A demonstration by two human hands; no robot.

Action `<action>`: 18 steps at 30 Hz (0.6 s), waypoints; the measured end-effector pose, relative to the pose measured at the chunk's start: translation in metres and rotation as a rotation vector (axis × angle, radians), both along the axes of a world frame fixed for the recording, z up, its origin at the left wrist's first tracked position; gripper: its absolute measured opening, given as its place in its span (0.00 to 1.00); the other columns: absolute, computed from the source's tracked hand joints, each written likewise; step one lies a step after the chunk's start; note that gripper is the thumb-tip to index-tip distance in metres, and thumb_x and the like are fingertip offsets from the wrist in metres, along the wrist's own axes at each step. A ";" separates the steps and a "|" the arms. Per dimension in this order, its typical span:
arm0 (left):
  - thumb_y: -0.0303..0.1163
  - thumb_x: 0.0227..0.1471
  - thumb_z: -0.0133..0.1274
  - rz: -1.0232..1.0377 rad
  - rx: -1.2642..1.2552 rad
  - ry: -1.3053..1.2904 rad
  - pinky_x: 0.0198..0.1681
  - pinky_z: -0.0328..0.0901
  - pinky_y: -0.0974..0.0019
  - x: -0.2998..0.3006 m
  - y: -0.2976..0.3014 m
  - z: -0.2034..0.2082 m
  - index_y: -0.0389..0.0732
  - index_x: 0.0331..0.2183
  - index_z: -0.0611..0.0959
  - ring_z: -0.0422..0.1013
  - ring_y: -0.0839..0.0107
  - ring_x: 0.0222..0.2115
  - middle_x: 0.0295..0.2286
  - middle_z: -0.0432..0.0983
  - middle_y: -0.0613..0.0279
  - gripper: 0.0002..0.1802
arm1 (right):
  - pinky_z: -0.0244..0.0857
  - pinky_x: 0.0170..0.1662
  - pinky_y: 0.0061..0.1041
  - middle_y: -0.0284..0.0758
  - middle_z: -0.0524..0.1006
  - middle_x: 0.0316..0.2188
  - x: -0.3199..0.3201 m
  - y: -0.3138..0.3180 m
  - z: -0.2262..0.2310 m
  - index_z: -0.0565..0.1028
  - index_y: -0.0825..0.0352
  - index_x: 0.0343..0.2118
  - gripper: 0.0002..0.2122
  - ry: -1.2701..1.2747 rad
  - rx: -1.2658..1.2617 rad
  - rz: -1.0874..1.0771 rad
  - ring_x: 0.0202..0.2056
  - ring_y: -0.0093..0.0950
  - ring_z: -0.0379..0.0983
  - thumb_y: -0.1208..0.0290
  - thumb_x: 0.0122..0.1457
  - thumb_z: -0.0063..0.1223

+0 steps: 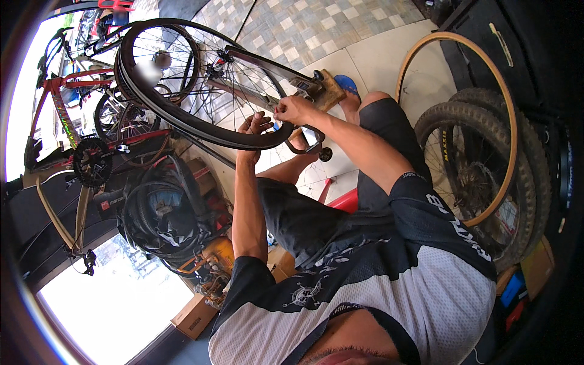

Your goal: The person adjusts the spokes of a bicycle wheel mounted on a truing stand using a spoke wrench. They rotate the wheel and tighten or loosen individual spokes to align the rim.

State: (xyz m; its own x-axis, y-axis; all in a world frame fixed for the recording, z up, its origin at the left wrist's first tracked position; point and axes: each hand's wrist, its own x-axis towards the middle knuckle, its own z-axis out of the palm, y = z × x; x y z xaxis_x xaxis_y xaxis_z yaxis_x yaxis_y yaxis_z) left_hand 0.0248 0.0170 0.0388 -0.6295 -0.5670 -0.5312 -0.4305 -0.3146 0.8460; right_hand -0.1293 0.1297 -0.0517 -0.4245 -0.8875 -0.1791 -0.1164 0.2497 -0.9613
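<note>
A black-rimmed bicycle wheel (176,121) is mounted at its hub in a metal truing stand (258,97), tilted across the space before me. My left hand (255,124) is at the near part of the rim, palm turned up and fingers curled among the spokes; what it grips is too small to make out. My right hand (294,111) is closed in a pinch beside it, close to the rim's inner edge. A speck of red shows at its fingertips, its kind unclear. The stand's caliper arm (311,141) lies just below my right wrist.
A wooden block (331,90) carries the stand. On the right, a tan rim (514,121) leans on knobby-tyred wheels (426,121). At left are a red bicycle frame (67,82) and a heap of black tubes (152,204). A red stool (345,201) is beneath me.
</note>
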 end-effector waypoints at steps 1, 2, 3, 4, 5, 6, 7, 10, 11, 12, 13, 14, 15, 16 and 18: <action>0.56 0.59 0.54 -0.004 -0.001 0.008 0.45 0.70 0.58 0.000 0.001 -0.001 0.33 0.52 0.75 0.75 0.64 0.41 0.41 0.77 0.55 0.35 | 0.70 0.37 0.35 0.42 0.81 0.29 -0.001 0.001 0.001 0.80 0.67 0.32 0.18 0.007 -0.013 -0.003 0.33 0.39 0.79 0.54 0.49 0.64; 0.57 0.59 0.53 -0.006 -0.005 0.013 0.45 0.70 0.58 0.001 0.001 -0.002 0.33 0.52 0.74 0.75 0.64 0.41 0.41 0.77 0.55 0.36 | 0.70 0.38 0.35 0.42 0.81 0.29 0.000 0.002 0.003 0.80 0.67 0.32 0.18 0.007 -0.024 -0.008 0.33 0.38 0.79 0.54 0.49 0.64; 0.58 0.59 0.53 0.055 0.043 0.028 0.45 0.70 0.58 0.003 -0.002 -0.006 0.33 0.53 0.74 0.75 0.63 0.41 0.42 0.77 0.55 0.37 | 0.70 0.38 0.35 0.42 0.81 0.29 0.000 0.003 0.005 0.81 0.66 0.32 0.18 0.006 -0.035 -0.014 0.34 0.38 0.79 0.54 0.49 0.64; 0.59 0.59 0.53 0.116 0.091 0.044 0.46 0.70 0.58 0.005 -0.006 -0.010 0.33 0.53 0.74 0.75 0.63 0.41 0.42 0.77 0.55 0.37 | 0.70 0.39 0.35 0.41 0.82 0.30 0.001 0.004 0.007 0.81 0.66 0.33 0.18 0.006 -0.045 -0.020 0.34 0.38 0.79 0.54 0.50 0.64; 0.59 0.59 0.53 0.176 0.139 0.061 0.46 0.70 0.57 0.006 -0.009 -0.015 0.33 0.53 0.74 0.75 0.63 0.41 0.43 0.77 0.55 0.38 | 0.70 0.39 0.35 0.41 0.82 0.30 0.001 0.004 0.007 0.81 0.65 0.33 0.18 -0.003 -0.051 -0.004 0.34 0.38 0.79 0.54 0.50 0.64; 0.54 0.59 0.55 0.248 0.170 0.073 0.40 0.71 0.63 0.008 -0.010 -0.020 0.35 0.47 0.79 0.74 0.68 0.38 0.39 0.79 0.60 0.30 | 0.70 0.40 0.35 0.41 0.82 0.30 0.002 0.003 0.008 0.81 0.65 0.33 0.18 -0.012 -0.056 0.011 0.35 0.39 0.79 0.54 0.50 0.64; 0.53 0.60 0.55 0.196 0.136 0.037 0.39 0.71 0.63 0.008 -0.012 -0.025 0.35 0.47 0.79 0.74 0.68 0.38 0.39 0.79 0.59 0.30 | 0.70 0.40 0.35 0.41 0.82 0.31 0.002 0.003 0.009 0.81 0.65 0.33 0.18 -0.022 -0.061 0.027 0.35 0.39 0.79 0.54 0.50 0.64; 0.49 0.62 0.54 0.058 0.079 -0.027 0.37 0.72 0.67 0.009 -0.016 -0.042 0.34 0.43 0.81 0.76 0.70 0.35 0.36 0.80 0.60 0.25 | 0.70 0.40 0.36 0.44 0.81 0.30 0.003 0.002 0.008 0.80 0.65 0.33 0.16 -0.004 -0.090 0.006 0.35 0.42 0.79 0.56 0.48 0.62; 0.48 0.62 0.54 0.025 0.098 -0.042 0.36 0.71 0.67 0.008 -0.017 -0.044 0.34 0.43 0.81 0.76 0.70 0.34 0.36 0.81 0.60 0.24 | 0.70 0.39 0.37 0.45 0.81 0.29 0.004 0.001 0.008 0.81 0.65 0.33 0.16 -0.001 -0.103 -0.008 0.35 0.43 0.79 0.57 0.48 0.62; 0.47 0.62 0.55 -0.006 0.116 -0.057 0.36 0.71 0.68 0.006 -0.019 -0.047 0.34 0.43 0.82 0.76 0.71 0.33 0.35 0.81 0.61 0.23 | 0.70 0.40 0.38 0.47 0.81 0.30 0.004 0.001 0.009 0.80 0.66 0.33 0.16 -0.001 -0.088 -0.010 0.36 0.45 0.78 0.59 0.48 0.60; 0.46 0.62 0.55 -0.036 0.133 -0.071 0.35 0.71 0.69 0.005 -0.020 -0.049 0.34 0.43 0.82 0.77 0.71 0.32 0.34 0.81 0.61 0.22 | 0.71 0.40 0.39 0.47 0.81 0.30 0.005 0.001 0.009 0.80 0.67 0.33 0.16 0.001 -0.085 -0.005 0.36 0.46 0.78 0.59 0.48 0.60; 0.45 0.60 0.57 0.016 0.166 -0.068 0.34 0.70 0.71 0.001 -0.018 -0.051 0.35 0.39 0.82 0.76 0.73 0.29 0.31 0.81 0.64 0.20 | 0.71 0.40 0.39 0.48 0.81 0.31 0.005 0.000 0.009 0.80 0.67 0.33 0.16 0.004 -0.081 -0.003 0.37 0.47 0.78 0.59 0.48 0.60; 0.44 0.60 0.58 -0.002 0.169 -0.066 0.33 0.70 0.71 -0.001 -0.017 -0.051 0.35 0.38 0.82 0.76 0.73 0.29 0.30 0.80 0.64 0.19 | 0.71 0.40 0.40 0.48 0.80 0.31 0.004 0.000 0.009 0.80 0.67 0.33 0.16 0.007 -0.078 0.000 0.37 0.47 0.78 0.59 0.48 0.60; 0.44 0.59 0.59 -0.019 0.171 -0.064 0.33 0.70 0.71 -0.003 -0.016 -0.051 0.36 0.37 0.82 0.76 0.73 0.29 0.30 0.80 0.64 0.19 | 0.71 0.41 0.40 0.48 0.80 0.31 0.004 0.000 0.008 0.80 0.67 0.33 0.16 0.007 -0.076 0.002 0.37 0.48 0.78 0.59 0.48 0.60; 0.44 0.59 0.60 -0.041 0.164 -0.076 0.32 0.69 0.71 -0.006 -0.014 -0.049 0.37 0.35 0.82 0.75 0.74 0.28 0.29 0.80 0.64 0.18 | 0.71 0.41 0.41 0.49 0.80 0.32 0.004 0.001 0.008 0.79 0.68 0.34 0.16 0.004 -0.069 0.008 0.38 0.48 0.78 0.60 0.48 0.59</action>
